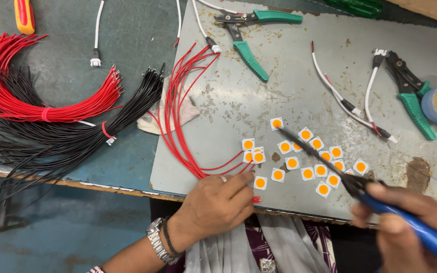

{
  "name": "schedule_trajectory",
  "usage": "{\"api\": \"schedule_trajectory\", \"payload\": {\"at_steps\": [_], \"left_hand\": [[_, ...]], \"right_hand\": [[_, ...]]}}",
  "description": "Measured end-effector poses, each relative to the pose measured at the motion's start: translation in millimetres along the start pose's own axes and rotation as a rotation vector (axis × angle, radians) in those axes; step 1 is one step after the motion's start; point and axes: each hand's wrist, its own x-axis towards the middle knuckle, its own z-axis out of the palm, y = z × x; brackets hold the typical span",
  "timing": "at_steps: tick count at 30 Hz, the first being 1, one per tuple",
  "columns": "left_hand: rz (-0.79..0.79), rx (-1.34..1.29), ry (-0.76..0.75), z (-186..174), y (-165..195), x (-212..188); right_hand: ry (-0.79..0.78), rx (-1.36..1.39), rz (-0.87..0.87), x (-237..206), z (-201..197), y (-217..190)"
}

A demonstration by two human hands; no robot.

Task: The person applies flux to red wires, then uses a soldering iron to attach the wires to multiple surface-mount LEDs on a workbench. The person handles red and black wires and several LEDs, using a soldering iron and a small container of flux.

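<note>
Now my left hand (213, 205) pinches loose red wires (178, 116) at the near edge of the grey metal plate (259, 96); my right hand (405, 227) grips a blue-handled soldering iron (330, 164), tip on a square LED chip (276, 123) mid-plate

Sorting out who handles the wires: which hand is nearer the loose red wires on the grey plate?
Left. The left hand pinches the loose red wires at their near ends; the right hand is off to their right, holding a blue-handled soldering iron.

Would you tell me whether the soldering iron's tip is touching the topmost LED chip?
Touching: in the head view, the soldering iron in the right hand ends directly on the topmost LED chip.
</note>
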Motion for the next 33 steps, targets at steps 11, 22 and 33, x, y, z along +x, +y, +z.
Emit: {"api": "schedule_trajectory", "payload": {"at_steps": [11, 22, 33], "left_hand": [[-0.264, -0.317, 0.243, -5.8, 1.5, 18.3], [-0.040, -0.284, 0.089, -1.7, -2.4, 8.1], [-0.063, -0.307, 0.003, -3.0, -2.3, 9.9]], "right_hand": [[-0.171, -0.203, -0.437, 22.1, 87.0, 22.3], [-0.221, -0.337, -0.608, 28.5, 93.4, 11.6], [-0.244, -0.291, -0.585, 23.2, 95.0, 16.5]]}}
